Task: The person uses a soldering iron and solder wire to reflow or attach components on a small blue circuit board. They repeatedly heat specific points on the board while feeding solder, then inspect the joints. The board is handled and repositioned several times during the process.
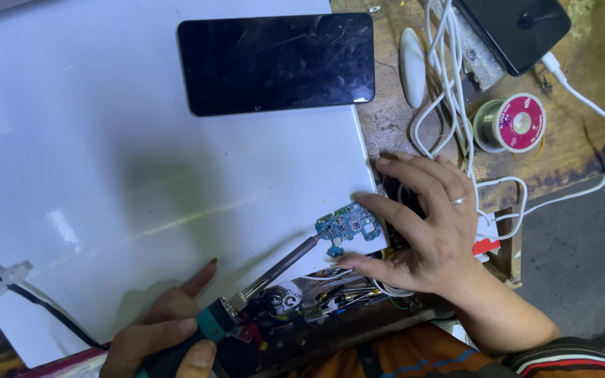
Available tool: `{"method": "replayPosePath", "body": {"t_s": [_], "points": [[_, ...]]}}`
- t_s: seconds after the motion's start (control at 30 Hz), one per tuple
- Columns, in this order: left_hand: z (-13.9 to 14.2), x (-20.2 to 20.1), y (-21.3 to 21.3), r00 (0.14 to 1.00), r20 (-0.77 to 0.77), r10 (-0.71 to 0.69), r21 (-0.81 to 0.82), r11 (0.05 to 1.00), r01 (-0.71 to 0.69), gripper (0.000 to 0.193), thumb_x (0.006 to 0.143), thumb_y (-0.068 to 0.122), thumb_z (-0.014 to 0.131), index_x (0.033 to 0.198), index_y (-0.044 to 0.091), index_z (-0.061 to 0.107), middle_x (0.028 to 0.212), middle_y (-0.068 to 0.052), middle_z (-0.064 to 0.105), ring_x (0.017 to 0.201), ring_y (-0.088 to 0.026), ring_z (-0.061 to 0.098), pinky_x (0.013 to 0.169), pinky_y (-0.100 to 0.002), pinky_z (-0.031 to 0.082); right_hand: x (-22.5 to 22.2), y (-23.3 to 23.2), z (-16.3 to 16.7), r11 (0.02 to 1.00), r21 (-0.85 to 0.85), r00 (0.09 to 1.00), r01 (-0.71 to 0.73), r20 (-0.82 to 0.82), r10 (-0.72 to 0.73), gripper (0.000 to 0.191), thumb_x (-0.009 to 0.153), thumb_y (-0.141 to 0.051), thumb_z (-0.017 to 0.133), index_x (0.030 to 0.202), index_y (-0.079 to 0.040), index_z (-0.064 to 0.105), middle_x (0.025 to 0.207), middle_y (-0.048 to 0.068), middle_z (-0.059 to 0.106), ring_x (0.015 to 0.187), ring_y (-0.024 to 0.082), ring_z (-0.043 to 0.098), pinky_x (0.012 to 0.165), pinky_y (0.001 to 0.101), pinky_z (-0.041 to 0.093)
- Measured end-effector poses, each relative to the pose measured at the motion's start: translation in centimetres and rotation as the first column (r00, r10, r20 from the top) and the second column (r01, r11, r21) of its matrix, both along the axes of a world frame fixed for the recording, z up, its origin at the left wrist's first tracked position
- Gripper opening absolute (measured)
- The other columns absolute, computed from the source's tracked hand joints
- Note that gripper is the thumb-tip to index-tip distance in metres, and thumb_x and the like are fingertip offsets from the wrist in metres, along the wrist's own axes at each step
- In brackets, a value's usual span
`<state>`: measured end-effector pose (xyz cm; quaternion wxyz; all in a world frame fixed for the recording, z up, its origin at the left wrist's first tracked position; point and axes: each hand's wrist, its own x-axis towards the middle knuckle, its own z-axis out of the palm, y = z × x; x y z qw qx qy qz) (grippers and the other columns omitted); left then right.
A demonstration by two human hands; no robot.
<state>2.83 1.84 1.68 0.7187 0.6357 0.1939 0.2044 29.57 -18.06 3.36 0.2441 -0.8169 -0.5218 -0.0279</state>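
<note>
Head view: left hand (166,336) closed around soldering iron (260,283), tip touching small blue circuit board (346,224) at corner of white sheet (106,161). Right hand (421,231) open, fingertips pinning board's edge. Likely risks: board skidding off the corner under tip pressure; scorched fingers so near the tip; hot barrel brushing loose white cables (449,105).

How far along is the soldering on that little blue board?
Done: the blue circuit board is out and lies bare at the white sheet's corner. In hand: the left hand holds the soldering iron, tip at the board's lower edge, while the right hand pins the board. Left: the phone lies apart, and the solder spool sits untouched. Joint quality is too small to judge.
</note>
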Motion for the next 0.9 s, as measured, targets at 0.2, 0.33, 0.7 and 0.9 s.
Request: {"method": "replayPosePath", "body": {"t_s": [0.2, 0.33, 0.7, 0.9], "points": [[0.07, 0.21, -0.19, 0.989, -0.144, 0.038, 0.094, 0.995, -0.025, 0.025, 0.093, -0.001, 0.066, 0.112, 0.01, 0.052, 0.083, -0.008, 0.069, 0.085, -0.017, 0.073, 0.121, -0.066, 0.039, 0.25, -0.21, -0.36, 1.0, 0.0, 1.0, -0.003, -0.004, 0.003, 0.056, 0.079, -0.06, 0.078, 0.109, -0.013, 0.08, 0.125, 0.016, 0.067, 0.119, 0.035, 0.059, 0.106, 0.0505, 0.039], [-0.04, 0.14, -0.44, 0.984, -0.165, 0.06, 0.1, 0.994, -0.044, 0.026, 0.094, 0.001, 0.068, 0.113, 0.011, 0.053, 0.081, -0.007, 0.069, 0.083, -0.016, 0.072, 0.122, -0.065, 0.041, 0.34, -0.29, -0.5, 1.0, 0.005, 1.0, -0.01, 0.004, 0.01, 0.053, 0.081, -0.059, 0.077, 0.109, -0.014, 0.08, 0.124, 0.016, 0.067, 0.118, 0.035, 0.059, 0.106, 0.0509, 0.039], [0.23, 0.29, -0.64, 0.976, -0.204, 0.078, 0.172, 0.984, -0.043, 0.025, 0.095, 0.004, 0.066, 0.114, 0.012, 0.052, 0.078, -0.005, 0.068, 0.079, -0.014, 0.072, 0.121, -0.065, 0.042, 0.42, -0.24, -0.64, 0.999, 0.027, 1.0, -0.026, 0.008, 0.026, 0.05, 0.083, -0.058, 0.078, 0.11, -0.015, 0.08, 0.122, 0.013, 0.069, 0.118, 0.033, 0.06, 0.105, 0.0491, 0.041], [0.29, 0.25, -0.27, 0.982, -0.182, 0.051, 0.133, 0.991, -0.027, 0.023, 0.095, 0.003, 0.065, 0.112, 0.012, 0.053, 0.077, -0.004, 0.067, 0.076, -0.013, 0.07, 0.119, -0.066, 0.04, 0.37, -0.12, -0.6, 0.999, 0.042, 1.0, -0.027, 0.003, 0.027, 0.05, 0.083, -0.058, 0.078, 0.109, -0.015, 0.08, 0.12, 0.011, 0.07, 0.118, 0.032, 0.06, 0.106, 0.0484, 0.041]]}}
